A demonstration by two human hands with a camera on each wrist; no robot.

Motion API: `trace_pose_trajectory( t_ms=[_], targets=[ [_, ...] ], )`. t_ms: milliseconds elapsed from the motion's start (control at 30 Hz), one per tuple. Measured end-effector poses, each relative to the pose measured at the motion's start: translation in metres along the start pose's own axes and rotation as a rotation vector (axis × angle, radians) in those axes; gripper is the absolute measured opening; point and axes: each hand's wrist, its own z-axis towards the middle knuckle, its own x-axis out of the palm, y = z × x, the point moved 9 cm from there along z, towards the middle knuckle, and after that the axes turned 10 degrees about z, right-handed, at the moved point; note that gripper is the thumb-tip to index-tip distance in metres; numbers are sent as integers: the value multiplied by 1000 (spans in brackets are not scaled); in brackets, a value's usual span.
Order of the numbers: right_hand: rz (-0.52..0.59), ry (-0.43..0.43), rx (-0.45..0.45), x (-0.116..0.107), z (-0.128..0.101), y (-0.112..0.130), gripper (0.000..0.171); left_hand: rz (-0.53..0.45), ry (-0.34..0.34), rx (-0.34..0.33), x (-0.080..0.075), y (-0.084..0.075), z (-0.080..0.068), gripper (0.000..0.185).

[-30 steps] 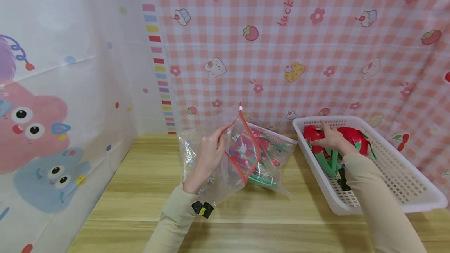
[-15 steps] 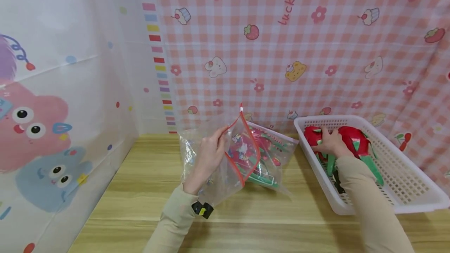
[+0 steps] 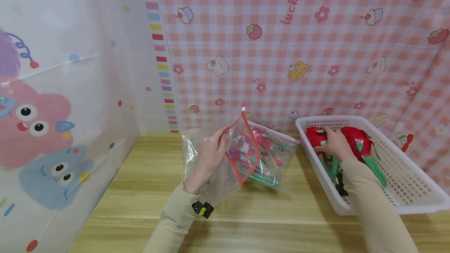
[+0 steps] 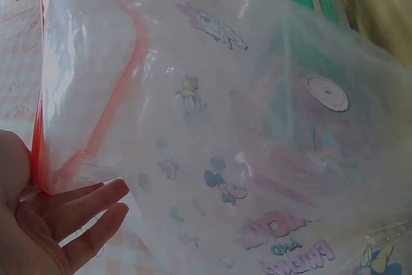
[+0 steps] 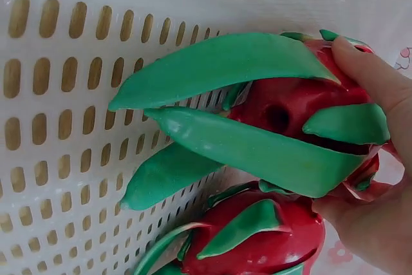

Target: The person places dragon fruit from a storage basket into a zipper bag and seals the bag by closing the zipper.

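My left hand (image 3: 210, 150) pinches the edge of a clear zip bag (image 3: 222, 184), its red-lined mouth gaping toward the right. Cartoon prints cover the bag (image 4: 193, 127) in the left wrist view. Inside the white basket (image 3: 409, 177), my right hand (image 3: 336, 143) grips a red dragon fruit (image 3: 314, 136) with long green leaves, thumb and fingers on either side of it. The right wrist view shows this dragon fruit (image 5: 270, 111) still in the basket, a dark round hole in its skin. A second dragon fruit (image 3: 358, 143) lies just right of the hand.
Behind the held bag, another clear bag (image 3: 285, 155) with a pale pink top edge leans against the checked cloth (image 3: 267, 50); red and green contents show through. A wooden table (image 3: 140, 190) lies under everything. The basket stands at the right.
My right hand's spread fingers have drawn in around the left dragon fruit, and the forearm has shifted, uncovering a long leaf of the other one. The left hand holds the bag as before.
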Motion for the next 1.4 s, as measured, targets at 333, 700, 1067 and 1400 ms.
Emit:
trace_pose_trajectory(
  t_ms=[333,700,1067,1400],
  targets=[
    [188,-94,8,-20,-5,0,97,-21,-3,-11,-1,-1,-1,32],
    [197,-255,-94,-52,-13,30,88,-11,-20,-7,-5,-2,-1,31],
    [196,-352,-155,-71,-31,56,88,-7,-22,-19,-5,0,-2,32],
    [202,-449,-274,-89,-58,108,84,13,-54,-30,-7,1,-1,30]
  ],
)
